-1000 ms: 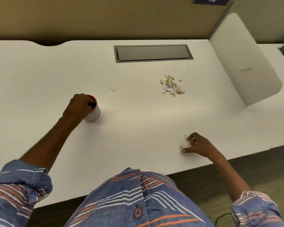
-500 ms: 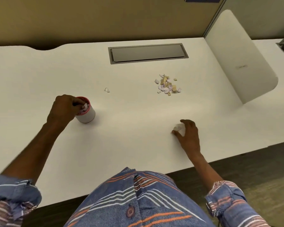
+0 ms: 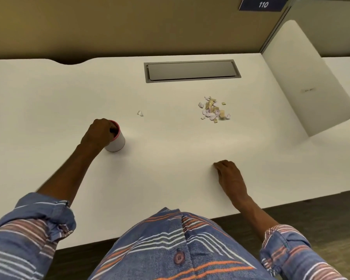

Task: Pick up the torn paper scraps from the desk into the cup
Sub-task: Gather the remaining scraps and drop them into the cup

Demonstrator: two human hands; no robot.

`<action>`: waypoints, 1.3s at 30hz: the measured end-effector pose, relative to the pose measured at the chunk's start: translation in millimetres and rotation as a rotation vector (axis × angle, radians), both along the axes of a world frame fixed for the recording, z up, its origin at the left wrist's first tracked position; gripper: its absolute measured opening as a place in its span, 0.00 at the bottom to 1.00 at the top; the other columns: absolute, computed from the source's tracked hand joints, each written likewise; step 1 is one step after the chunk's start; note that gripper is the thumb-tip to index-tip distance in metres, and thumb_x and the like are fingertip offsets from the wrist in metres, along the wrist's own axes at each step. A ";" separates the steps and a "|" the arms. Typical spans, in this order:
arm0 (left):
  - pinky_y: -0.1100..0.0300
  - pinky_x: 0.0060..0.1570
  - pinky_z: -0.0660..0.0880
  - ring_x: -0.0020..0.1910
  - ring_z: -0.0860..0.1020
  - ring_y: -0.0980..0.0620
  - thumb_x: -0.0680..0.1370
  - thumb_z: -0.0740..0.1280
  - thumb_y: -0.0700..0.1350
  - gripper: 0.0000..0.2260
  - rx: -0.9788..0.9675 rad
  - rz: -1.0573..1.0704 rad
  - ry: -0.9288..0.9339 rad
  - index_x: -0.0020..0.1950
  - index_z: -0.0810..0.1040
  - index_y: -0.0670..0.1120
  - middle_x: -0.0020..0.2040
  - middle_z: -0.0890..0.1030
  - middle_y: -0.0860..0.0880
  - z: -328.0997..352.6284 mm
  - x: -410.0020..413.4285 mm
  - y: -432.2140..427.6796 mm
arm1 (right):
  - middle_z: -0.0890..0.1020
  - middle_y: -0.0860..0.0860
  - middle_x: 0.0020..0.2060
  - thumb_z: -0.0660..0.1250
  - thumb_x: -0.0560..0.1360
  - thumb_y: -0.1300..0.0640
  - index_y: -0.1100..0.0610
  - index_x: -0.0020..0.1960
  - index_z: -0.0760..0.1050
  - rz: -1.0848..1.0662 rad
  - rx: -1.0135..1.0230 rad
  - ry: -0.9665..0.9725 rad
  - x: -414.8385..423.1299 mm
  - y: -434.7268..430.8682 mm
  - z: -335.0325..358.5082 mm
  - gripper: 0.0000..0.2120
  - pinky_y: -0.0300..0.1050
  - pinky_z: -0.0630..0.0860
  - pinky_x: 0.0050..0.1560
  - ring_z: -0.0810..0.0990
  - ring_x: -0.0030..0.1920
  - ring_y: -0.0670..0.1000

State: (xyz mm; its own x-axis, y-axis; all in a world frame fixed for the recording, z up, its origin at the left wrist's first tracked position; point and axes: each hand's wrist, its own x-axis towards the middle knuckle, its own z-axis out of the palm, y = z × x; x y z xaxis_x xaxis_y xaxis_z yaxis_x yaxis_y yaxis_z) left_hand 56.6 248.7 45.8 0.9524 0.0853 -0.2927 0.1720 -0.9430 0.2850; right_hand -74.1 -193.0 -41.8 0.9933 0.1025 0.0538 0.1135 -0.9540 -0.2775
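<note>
A white cup (image 3: 117, 144) with a pink rim stands upright on the white desk (image 3: 170, 150), left of centre. My left hand (image 3: 98, 131) lies over its left side and mouth, fingers curled over the rim. A pile of several white, tan and lilac paper scraps (image 3: 213, 110) lies at the far right centre. One lone scrap (image 3: 140, 113) lies just beyond the cup. My right hand (image 3: 229, 174) rests on the desk near the front edge, fingers curled under; the scraps it gathered are hidden beneath them.
A grey cable hatch (image 3: 192, 70) is set flush in the desk at the back. A white rounded divider panel (image 3: 303, 81) stands along the right side. A tan partition (image 3: 129, 27) closes the back, and the desk's front edge runs just before my shirt.
My left hand has come back over the cup's mouth, hiding the scraps inside. My right hand slid left and forward, and its white scraps are no longer visible.
</note>
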 end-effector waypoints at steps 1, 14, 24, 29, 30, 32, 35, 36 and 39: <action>0.51 0.58 0.76 0.59 0.79 0.38 0.75 0.68 0.35 0.15 -0.008 0.009 -0.002 0.62 0.82 0.42 0.61 0.81 0.40 1.2 0.4 -0.9 | 0.83 0.58 0.50 0.68 0.76 0.67 0.63 0.57 0.82 0.006 -0.011 0.014 4.4 3.0 2.1 0.10 0.53 0.79 0.52 0.81 0.50 0.60; 0.62 0.45 0.73 0.51 0.82 0.49 0.76 0.68 0.36 0.11 -0.295 0.143 -0.212 0.52 0.87 0.47 0.51 0.86 0.47 30.4 -13.2 19.4 | 0.87 0.47 0.44 0.72 0.74 0.57 0.53 0.50 0.84 0.198 0.656 0.053 87.1 212.4 75.9 0.06 0.45 0.81 0.50 0.85 0.45 0.44; 0.63 0.50 0.74 0.54 0.82 0.48 0.76 0.63 0.31 0.15 -0.326 0.183 -0.287 0.55 0.85 0.43 0.54 0.85 0.45 27.5 -22.4 30.1 | 0.85 0.54 0.56 0.66 0.77 0.65 0.60 0.61 0.82 0.306 0.657 0.077 132.0 298.1 106.8 0.14 0.45 0.78 0.62 0.83 0.57 0.51; 0.63 0.51 0.74 0.55 0.81 0.48 0.78 0.64 0.35 0.13 -0.345 0.190 -0.293 0.56 0.84 0.44 0.56 0.84 0.45 26.4 -22.9 23.2 | 0.86 0.54 0.43 0.66 0.75 0.68 0.61 0.52 0.82 0.188 0.804 0.038 149.8 276.0 103.9 0.09 0.48 0.82 0.48 0.85 0.42 0.51; 0.63 0.51 0.74 0.55 0.81 0.49 0.78 0.65 0.36 0.12 -0.352 0.179 -0.293 0.56 0.85 0.45 0.55 0.85 0.46 27.0 -24.4 19.7 | 0.86 0.55 0.42 0.65 0.75 0.68 0.61 0.51 0.82 0.158 0.816 0.040 153.8 268.6 101.4 0.09 0.49 0.83 0.46 0.85 0.40 0.52; 0.62 0.49 0.74 0.52 0.81 0.51 0.77 0.67 0.39 0.10 -0.372 0.189 -0.261 0.54 0.85 0.48 0.54 0.85 0.48 22.6 -19.4 30.0 | 0.86 0.55 0.42 0.65 0.76 0.67 0.61 0.51 0.82 0.114 0.798 0.099 172.6 275.8 87.4 0.09 0.50 0.83 0.47 0.84 0.41 0.53; 0.61 0.49 0.76 0.50 0.81 0.53 0.76 0.69 0.43 0.08 -0.366 0.104 -0.207 0.51 0.86 0.52 0.50 0.85 0.51 21.6 -23.4 20.4 | 0.86 0.55 0.51 0.65 0.78 0.65 0.60 0.57 0.82 0.112 0.615 0.113 183.7 261.7 73.1 0.10 0.49 0.79 0.56 0.84 0.52 0.55; 0.60 0.49 0.76 0.50 0.81 0.52 0.76 0.69 0.44 0.08 -0.351 0.088 -0.195 0.51 0.86 0.52 0.50 0.84 0.51 22.8 -22.0 17.6 | 0.84 0.56 0.57 0.64 0.78 0.65 0.60 0.60 0.80 0.145 0.542 0.121 189.1 257.1 69.3 0.12 0.48 0.77 0.60 0.82 0.57 0.55; 0.60 0.47 0.73 0.51 0.80 0.46 0.76 0.69 0.43 0.08 -0.263 0.066 -0.146 0.51 0.86 0.49 0.49 0.83 0.47 22.0 -18.9 10.9 | 0.69 0.59 0.74 0.62 0.80 0.65 0.61 0.74 0.68 0.359 0.250 0.240 201.2 250.3 51.3 0.22 0.45 0.63 0.74 0.68 0.74 0.56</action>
